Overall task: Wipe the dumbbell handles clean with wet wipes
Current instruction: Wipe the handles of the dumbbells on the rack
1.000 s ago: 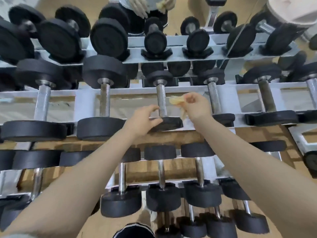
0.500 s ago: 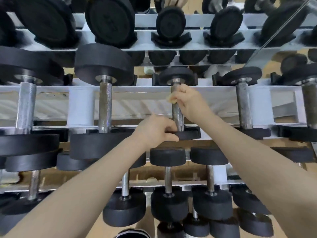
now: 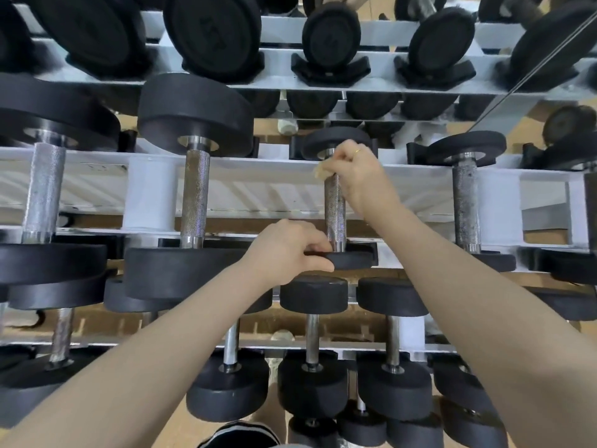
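Right hand (image 3: 358, 176) with wipe (image 3: 321, 172) atop dumbbell handle (image 3: 334, 211)

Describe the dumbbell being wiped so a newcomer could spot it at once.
Find the white rack's middle shelf. The dumbbell there has a knurled steel handle and small black heads. Unlike its neighbours, the left hand grips its near head and the right hand presses a yellowish wet wipe against the handle's far end.

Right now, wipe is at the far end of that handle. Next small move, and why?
Probably drag the right hand, gripping the crumpled yellowish wet wipe, down the knurled steel handle toward the near black rubber head. Most of the handle below the wipe is bare, and the left hand grips that head, bracing it.
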The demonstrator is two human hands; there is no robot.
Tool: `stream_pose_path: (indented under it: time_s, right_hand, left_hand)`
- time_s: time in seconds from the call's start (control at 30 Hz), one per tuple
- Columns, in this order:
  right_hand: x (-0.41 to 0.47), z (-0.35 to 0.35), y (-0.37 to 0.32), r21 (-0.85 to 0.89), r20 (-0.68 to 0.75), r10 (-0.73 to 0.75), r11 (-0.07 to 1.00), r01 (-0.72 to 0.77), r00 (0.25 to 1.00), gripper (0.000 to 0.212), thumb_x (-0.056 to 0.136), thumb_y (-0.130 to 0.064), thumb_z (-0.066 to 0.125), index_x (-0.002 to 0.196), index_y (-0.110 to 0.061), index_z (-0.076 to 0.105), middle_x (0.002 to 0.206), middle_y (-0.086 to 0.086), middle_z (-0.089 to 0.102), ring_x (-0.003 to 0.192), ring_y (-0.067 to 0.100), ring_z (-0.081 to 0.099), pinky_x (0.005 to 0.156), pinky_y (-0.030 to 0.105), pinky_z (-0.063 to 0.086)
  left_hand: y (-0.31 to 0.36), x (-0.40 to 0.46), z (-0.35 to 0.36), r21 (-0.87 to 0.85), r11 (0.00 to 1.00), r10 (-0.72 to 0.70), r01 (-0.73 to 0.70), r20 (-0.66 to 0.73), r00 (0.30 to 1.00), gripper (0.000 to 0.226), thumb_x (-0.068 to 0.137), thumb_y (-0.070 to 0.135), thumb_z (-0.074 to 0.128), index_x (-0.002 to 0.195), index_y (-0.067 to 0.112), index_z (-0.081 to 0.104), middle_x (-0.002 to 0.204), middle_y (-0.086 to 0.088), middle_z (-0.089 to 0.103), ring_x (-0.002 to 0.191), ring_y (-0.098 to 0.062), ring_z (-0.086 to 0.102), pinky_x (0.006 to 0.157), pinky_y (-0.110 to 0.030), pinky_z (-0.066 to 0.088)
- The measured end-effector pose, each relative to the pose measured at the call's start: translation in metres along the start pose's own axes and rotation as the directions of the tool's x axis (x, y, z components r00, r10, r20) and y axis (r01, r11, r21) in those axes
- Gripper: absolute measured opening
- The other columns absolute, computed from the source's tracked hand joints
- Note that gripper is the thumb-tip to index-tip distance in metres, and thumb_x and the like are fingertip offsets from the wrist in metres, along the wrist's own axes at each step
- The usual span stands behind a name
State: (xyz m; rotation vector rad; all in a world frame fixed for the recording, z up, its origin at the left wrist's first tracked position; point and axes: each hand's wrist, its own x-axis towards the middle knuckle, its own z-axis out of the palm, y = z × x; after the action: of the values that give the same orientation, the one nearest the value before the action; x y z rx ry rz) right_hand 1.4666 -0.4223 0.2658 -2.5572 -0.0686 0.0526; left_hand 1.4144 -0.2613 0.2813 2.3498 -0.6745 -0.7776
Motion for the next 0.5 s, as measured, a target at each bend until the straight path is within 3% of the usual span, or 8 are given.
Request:
stream_pose_path:
  time_s: [0.1, 0.17, 0.23, 0.33, 0.4, 0.43, 0.5]
  right_hand:
    - [-0.009, 0.005, 0.006, 0.154, 0.116, 0.053, 0.986, -0.071, 0.992, 0.014, 0.075, -0.021, 0.062, 0.066, -0.023, 0.052, 0.094, 0.019, 0.057, 0.081, 0.033, 0.053, 0.074, 0.045, 0.043]
    - [-0.035, 0.001, 0.010, 0.239, 0.195, -0.007, 0.970, -0.041, 0.981, 0.015, 0.079, -0.010, 0.062, 0.069, -0.020, 0.056, 0.082, 0.013, 0.059, 0.076, 0.026, 0.054, 0.071, 0.036, 0.043]
    - [-0.057, 0.001, 0.017, 0.388, 0.372, 0.059, 0.897, -0.213, 0.926, 0.012, 0.084, 0.004, 0.058, 0.080, -0.006, 0.065, 0.081, 0.004, 0.058, 0.074, 0.012, 0.056, 0.069, 0.017, 0.043]
    - [-0.068, 0.000, 0.023, 0.320, 0.448, 0.054, 0.923, -0.216, 0.892, 0.022, 0.088, 0.006, 0.052, 0.092, -0.003, 0.072, 0.093, 0.002, 0.057, 0.090, 0.013, 0.052, 0.077, 0.012, 0.037]
    - [-0.060, -0.001, 0.025, 0.451, 0.378, 0.165, 0.827, -0.336, 0.911, 0.026, 0.082, 0.017, 0.047, 0.079, 0.003, 0.068, 0.080, -0.003, 0.056, 0.083, 0.011, 0.054, 0.073, 0.014, 0.043]
    - [-0.053, -0.004, 0.020, 0.494, 0.254, 0.256, 0.795, -0.353, 0.933, 0.026, 0.080, 0.018, 0.048, 0.074, 0.004, 0.068, 0.077, -0.006, 0.054, 0.080, 0.008, 0.055, 0.075, 0.015, 0.045]
    - [-0.035, -0.005, 0.020, 0.621, 0.064, 0.421, 0.693, -0.366, 0.905, 0.018, 0.079, 0.007, 0.053, 0.075, 0.001, 0.070, 0.083, -0.005, 0.059, 0.086, 0.010, 0.057, 0.088, 0.026, 0.047]
  left_hand:
    - [0.000, -0.001, 0.000, -0.005, 1.000, -0.002, 0.002, -0.006, 1.000, 0.026, 0.080, 0.033, 0.069, 0.101, 0.018, 0.070, 0.095, -0.001, 0.065, 0.089, -0.018, 0.060, 0.084, -0.040, 0.050]
    - [0.000, 0.000, 0.000, -0.002, 1.000, 0.004, -0.004, -0.009, 1.000, 0.027, 0.079, 0.033, 0.070, 0.100, 0.017, 0.070, 0.095, -0.002, 0.066, 0.089, -0.019, 0.060, 0.083, -0.041, 0.049]
    - [-0.001, 0.000, -0.001, 0.013, 1.000, 0.015, -0.015, -0.016, 1.000, 0.028, 0.078, 0.035, 0.070, 0.100, 0.017, 0.071, 0.094, -0.002, 0.066, 0.088, -0.020, 0.060, 0.082, -0.041, 0.049]
    - [-0.003, 0.001, -0.001, 0.030, 0.999, 0.019, -0.018, -0.015, 1.000, 0.030, 0.079, 0.037, 0.069, 0.103, 0.019, 0.070, 0.094, -0.002, 0.066, 0.088, -0.019, 0.059, 0.082, -0.040, 0.049]
    - [-0.003, 0.001, 0.000, 0.025, 1.000, 0.014, -0.014, -0.015, 1.000, 0.032, 0.079, 0.037, 0.069, 0.105, 0.019, 0.069, 0.096, 0.000, 0.066, 0.089, -0.018, 0.059, 0.083, -0.039, 0.049]
    - [-0.004, 0.001, 0.001, 0.016, 1.000, 0.009, -0.009, -0.008, 1.000, 0.031, 0.079, 0.036, 0.069, 0.105, 0.019, 0.069, 0.096, 0.002, 0.065, 0.090, -0.017, 0.059, 0.084, -0.038, 0.050]
    - [-0.004, 0.001, 0.001, -0.078, 0.997, -0.022, 0.023, 0.008, 1.000, 0.028, 0.080, 0.034, 0.068, 0.103, 0.017, 0.070, 0.093, 0.005, 0.064, 0.088, -0.014, 0.060, 0.084, -0.036, 0.051]
